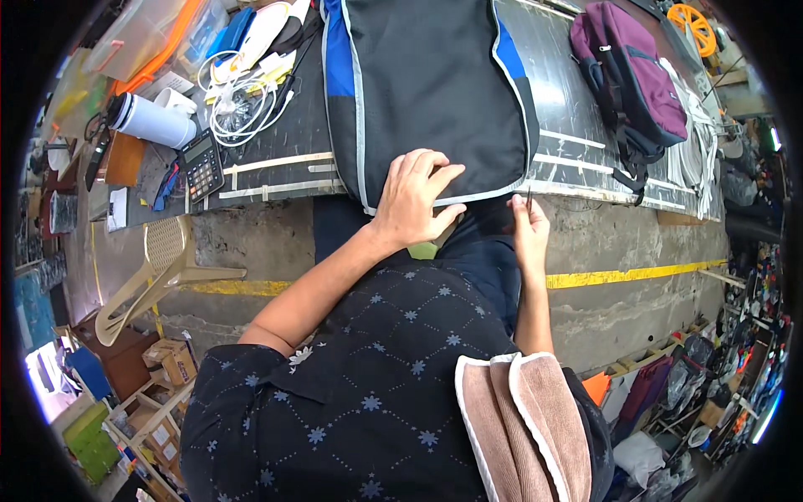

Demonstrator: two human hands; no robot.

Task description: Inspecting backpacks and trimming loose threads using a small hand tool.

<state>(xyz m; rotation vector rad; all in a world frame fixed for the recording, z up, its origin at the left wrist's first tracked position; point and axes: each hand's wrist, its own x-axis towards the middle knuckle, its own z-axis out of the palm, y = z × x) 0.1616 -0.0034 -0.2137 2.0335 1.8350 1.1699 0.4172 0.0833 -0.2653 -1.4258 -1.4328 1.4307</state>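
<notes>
A large black fabric panel with blue side pieces and grey edging lies on the table, its near edge hanging slightly over the front. My left hand rests on that near edge, fingers spread and thumb apart, gripping nothing. At the panel's near right corner, my right hand is closed in a pinch. A thin dark pointed tool sticks up from its fingertips beside the grey edging. Most of that tool is hidden in the fingers, and its exact kind does not show.
On the left of the table are a calculator, a white tumbler, a coiled white cable and plastic bins. A purple backpack lies to the right. A beige plastic chair stands on the floor at left.
</notes>
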